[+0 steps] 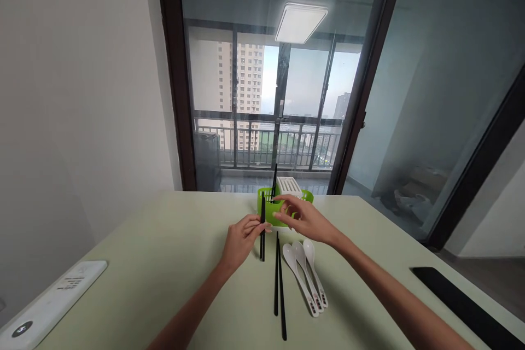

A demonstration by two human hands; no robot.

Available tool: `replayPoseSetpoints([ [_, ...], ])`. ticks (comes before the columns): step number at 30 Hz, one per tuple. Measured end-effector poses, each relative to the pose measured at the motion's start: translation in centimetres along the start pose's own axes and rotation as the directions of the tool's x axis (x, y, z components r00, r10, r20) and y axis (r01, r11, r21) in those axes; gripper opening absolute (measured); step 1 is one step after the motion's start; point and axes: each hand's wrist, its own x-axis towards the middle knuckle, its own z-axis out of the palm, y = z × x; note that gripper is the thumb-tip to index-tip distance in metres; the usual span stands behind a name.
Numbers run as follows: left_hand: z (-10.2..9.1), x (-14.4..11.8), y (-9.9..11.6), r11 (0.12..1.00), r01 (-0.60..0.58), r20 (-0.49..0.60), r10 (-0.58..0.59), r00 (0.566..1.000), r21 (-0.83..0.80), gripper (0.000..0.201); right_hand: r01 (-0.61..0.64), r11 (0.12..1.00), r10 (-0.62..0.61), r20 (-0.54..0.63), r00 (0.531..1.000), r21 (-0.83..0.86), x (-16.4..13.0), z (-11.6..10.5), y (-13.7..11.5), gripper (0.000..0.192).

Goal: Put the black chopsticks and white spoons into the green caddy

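**Chopsticks in Your Left Hand, Green Caddy Within Reach of Your Right**

At a pale green tabletop (197,284), your left hand (245,236) pinches a pair of black chopsticks (262,235) upright between thumb and fingers. Your right hand (302,217), thumb and forefinger apart in a loose curl with nothing seen between them, is at the green cutlery caddy (270,213); whether a fingertip touches it, you cannot tell from this angle. Just past your right fingertips, more black chopsticks (275,178) stand leaning in the caddy, and a white slotted piece (289,186) rises behind your right knuckles.

On your side of both hands, between your forearms, a loose pair of black chopsticks (281,295) lies on the table, near three white spoons (305,273) fanned below your right wrist, their handles toward you. Well out to the left of your left hand lies a long white object (57,301) with a dark oval; far to the right of your right hand, a flat black slab (463,298).

Beyond your hands, a dark-framed glass door (229,0) faces the table, showing a railing (262,142), a pale apartment tower (246,76) and a lit rectangular lamp (301,22). A plain white wall (82,93) flanks your left.
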Motion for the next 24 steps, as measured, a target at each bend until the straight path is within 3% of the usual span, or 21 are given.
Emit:
replayPoseSetpoints([
  [5,0.3,-0.6,-0.6,0.977,-0.036,-0.004,0.036,0.999,-0.210,0.028,0.100,0.974,-0.077,0.119,0.990,-0.204,1.9,0.7,-2.7,0.045],
  [10,0.5,-0.9,-1.0,0.959,-0.023,-0.024,0.017,1.000,-0.282,0.026,0.198,0.891,-0.164,0.115,0.980,-0.409,2.7,1.5,-3.2,0.024],
  [13,0.7,-0.8,-1.7,0.962,-0.022,-0.020,0.017,1.000,-0.273,0.025,0.181,0.867,-0.145,0.112,0.983,-0.464,2.9,1.6,-2.8,0.028],
  [17,0.8,-0.9,-3.1,0.972,-0.035,-0.010,0.034,0.999,-0.234,0.026,0.134,0.903,-0.071,0.166,0.984,-0.408,3.0,1.2,-2.6,0.029],
  [24,1.1,-1.4,-5.7,0.995,-0.031,0.098,0.040,0.994,-0.092,0.023,0.101,0.901,-0.033,0.164,0.986,-0.422,3.3,0.3,-3.0,0.030],
])
